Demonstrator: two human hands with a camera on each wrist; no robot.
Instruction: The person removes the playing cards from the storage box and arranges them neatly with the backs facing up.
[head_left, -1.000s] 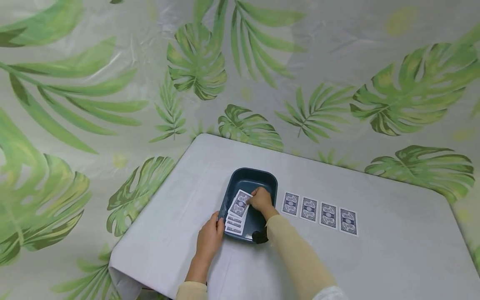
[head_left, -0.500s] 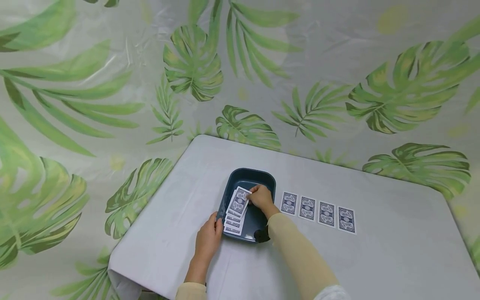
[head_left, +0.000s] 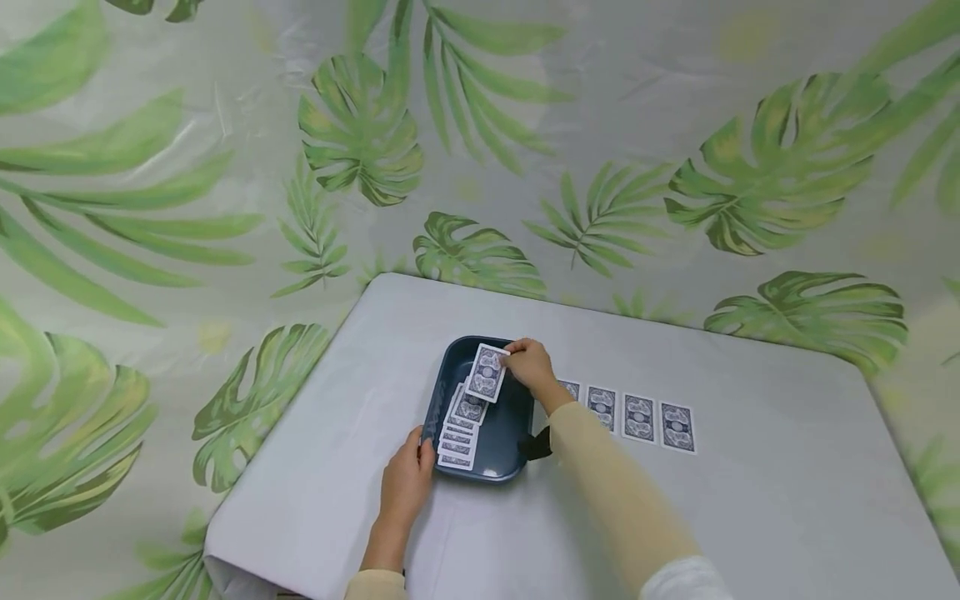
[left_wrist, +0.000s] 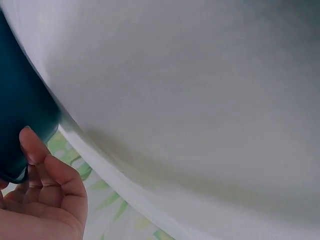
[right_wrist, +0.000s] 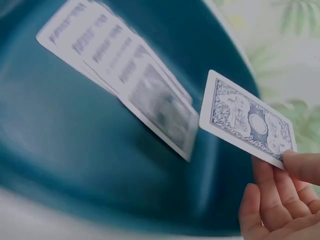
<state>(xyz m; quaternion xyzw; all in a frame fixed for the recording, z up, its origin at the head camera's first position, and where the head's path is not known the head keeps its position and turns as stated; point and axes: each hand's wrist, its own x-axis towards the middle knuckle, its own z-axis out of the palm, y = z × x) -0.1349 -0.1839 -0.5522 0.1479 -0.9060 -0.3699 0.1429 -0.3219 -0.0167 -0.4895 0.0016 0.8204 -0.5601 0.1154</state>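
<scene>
A playing card [right_wrist: 252,120], its blue patterned back showing, is pinched between the thumb and fingers of my right hand [head_left: 529,365] above the far part of a dark teal tray [head_left: 498,454]. Several more cards [right_wrist: 115,52] lie overlapped in a staggered row inside the tray, along its left side, backs up. The held card partly overlaps them in the head view. My left hand [head_left: 406,479] grips the tray's near left edge, with fingers curled at its rim in the left wrist view.
To the right of the tray, several cards [head_left: 639,417] lie backs up in a row on the white-covered table [head_left: 780,467]; my right arm partly hides the nearest one. A leaf-patterned sheet [head_left: 480,167] rises behind the table.
My right hand has lifted a card off the staggered row and moved it away toward the tray's far end. The left hand stays at the tray's edge, and the head view has shifted slightly.
</scene>
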